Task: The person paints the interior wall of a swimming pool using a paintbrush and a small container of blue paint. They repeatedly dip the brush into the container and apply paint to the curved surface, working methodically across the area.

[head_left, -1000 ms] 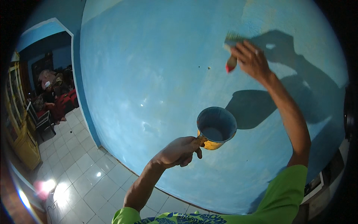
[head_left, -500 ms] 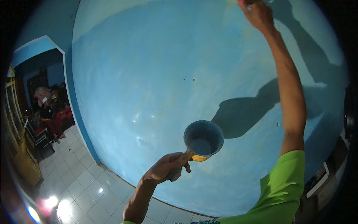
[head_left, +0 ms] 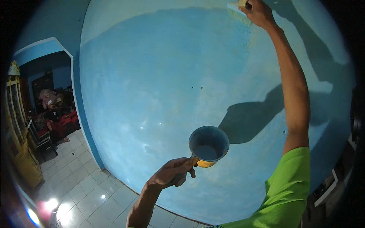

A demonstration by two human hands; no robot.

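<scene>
1. The left hand (head_left: 173, 173) is raised in front of the blue wall (head_left: 159, 95), its grip closed around the short handle of a small scoop-like cup (head_left: 208, 145).
2. The cup is yellow on the outside and coated with blue paint on the inside; its mouth tilts toward the camera, and a pool of blue paint shows at its bottom.
3. The cup is held clear of the wall, low in the scene, and casts a dark shadow on the wall up and to its right.
4. The right hand (head_left: 259, 12) is stretched far up to the top of the painted area, its grip closed around a paintbrush (head_left: 239, 8); only part of the handle shows between the fingers.
5. The brush's pale bristles lie against the wall right at the line where blue paint meets the still-white strip above.
6. The right arm runs up from a bright green sleeve (head_left: 285, 190) and throws a long shadow on the wall to its right.
7. The wall's paint looks wet and patchy, with glints of light near its middle.
8. At the left, a doorway (head_left: 49, 98) opens into another room with red seats, where a person sits.
9. A white tiled floor (head_left: 76, 186) runs along the wall's lower edge, and a yellow cabinet (head_left: 19, 144) stands at the far left.
</scene>
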